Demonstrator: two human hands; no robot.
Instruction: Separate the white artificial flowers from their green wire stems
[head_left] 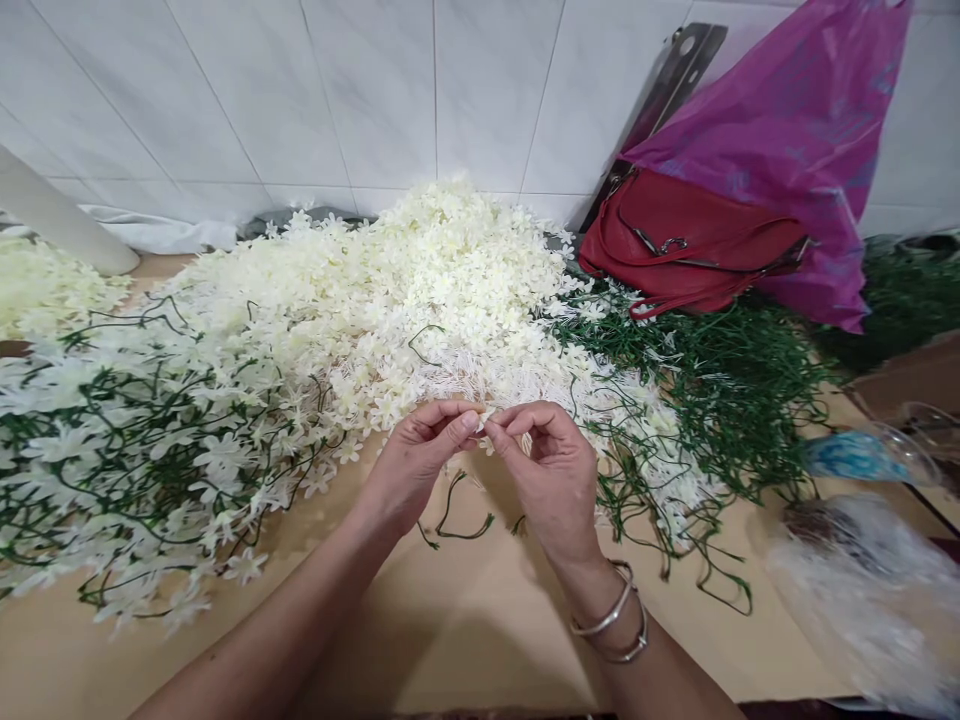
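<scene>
Close together at the middle of the view, my left hand [427, 450] and my right hand [551, 470] both pinch a small white flower piece [486, 418] between thumb and fingertips. Beyond them rises a large heap of cream-white artificial flowers [450, 260], with thin white stems at its near side. Short green stems [469, 533] lie on the tan table [465, 620] just below my hands. Two silver bangles circle my right wrist.
White flowers on green stems [217, 455] spread at the left. Green stems [742, 390] pile at the right, below a red handbag [690, 240] and a purple plastic bag [810, 130]. Clear plastic [870, 600] lies at the right edge. A tiled wall [375, 90] stands behind.
</scene>
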